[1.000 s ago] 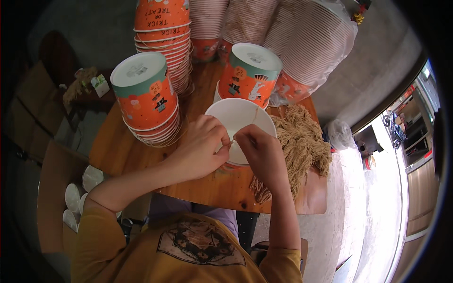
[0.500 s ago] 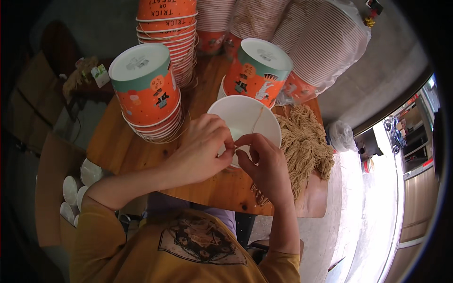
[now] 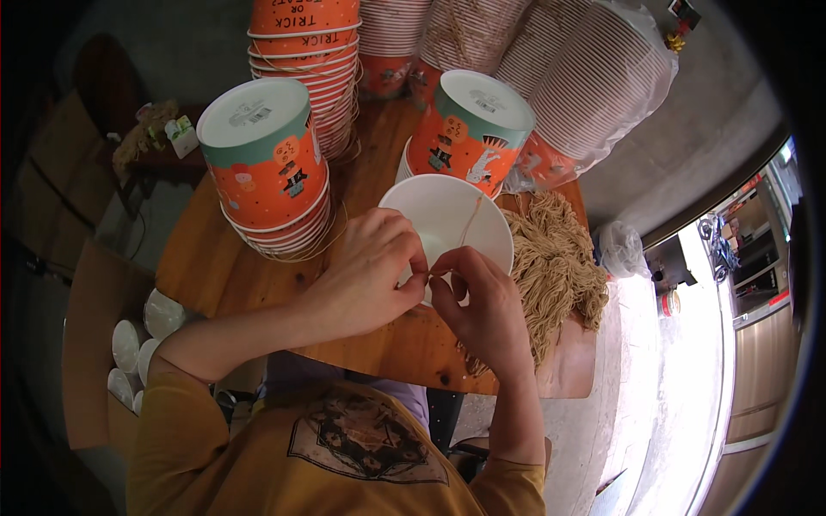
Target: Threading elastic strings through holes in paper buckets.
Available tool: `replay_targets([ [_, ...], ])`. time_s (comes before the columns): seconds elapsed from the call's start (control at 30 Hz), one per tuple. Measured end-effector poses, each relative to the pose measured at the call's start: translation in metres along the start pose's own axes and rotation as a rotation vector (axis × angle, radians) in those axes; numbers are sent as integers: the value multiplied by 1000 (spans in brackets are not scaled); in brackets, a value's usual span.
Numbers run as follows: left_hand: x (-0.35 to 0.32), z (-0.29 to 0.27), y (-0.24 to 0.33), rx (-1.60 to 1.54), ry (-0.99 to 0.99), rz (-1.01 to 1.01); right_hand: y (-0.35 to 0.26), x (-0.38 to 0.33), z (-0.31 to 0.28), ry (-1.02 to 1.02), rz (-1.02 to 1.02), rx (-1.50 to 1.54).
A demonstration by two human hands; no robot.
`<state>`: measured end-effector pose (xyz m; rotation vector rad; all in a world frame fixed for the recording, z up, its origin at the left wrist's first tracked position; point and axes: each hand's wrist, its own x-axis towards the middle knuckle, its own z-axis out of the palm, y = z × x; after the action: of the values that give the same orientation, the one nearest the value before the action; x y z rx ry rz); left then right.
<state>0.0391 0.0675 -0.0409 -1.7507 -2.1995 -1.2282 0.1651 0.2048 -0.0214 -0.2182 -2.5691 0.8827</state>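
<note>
A paper bucket [image 3: 434, 202] with a white inside stands on the wooden table, its mouth toward me. A thin tan cord [image 3: 471, 220] hangs inside its far right wall. My left hand [image 3: 376, 268] and my right hand [image 3: 482, 301] meet over the near rim, fingertips almost touching. Both are closed in a pinch on what looks like an end of the cord, mostly hidden by the fingers. Just right of the bucket lies a heap of tan cords [image 3: 555, 267].
Upside-down stacks of orange buckets stand left [image 3: 267, 176] and behind [image 3: 473, 129]. A taller orange stack [image 3: 305, 52] and plastic-wrapped bucket stacks [image 3: 594, 86] line the back. A cardboard box [image 3: 90, 344] with white round pieces [image 3: 129, 344] sits at lower left, off the table.
My right hand has shifted very slightly, its fingers curling a little nearer the left fingertips. The bucket and the stacks stay where they were.
</note>
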Motion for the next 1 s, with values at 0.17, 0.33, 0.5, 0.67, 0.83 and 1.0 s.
replay_targets([
  [0.17, 0, 0, 1, 4, 2, 3, 0, 0, 3, 38, -43, -12],
  [0.33, -3, 3, -2, -8, 2, 22, -1, -1, 10, 75, -39, -73],
  [0.5, -2, 2, -4, -59, -37, 17, -2, 0, 18, 129, -17, -105],
  [0.67, -2, -3, -5, -83, -107, -7, -3, 1, 17, 116, -1, -119],
  [0.83, -3, -6, -9, -96, -87, -9, 0, 5, -20, -60, 47, 168],
  [1.0, -2, -2, -5, -59, -62, 12, 4, 9, -21, -62, 145, 258],
])
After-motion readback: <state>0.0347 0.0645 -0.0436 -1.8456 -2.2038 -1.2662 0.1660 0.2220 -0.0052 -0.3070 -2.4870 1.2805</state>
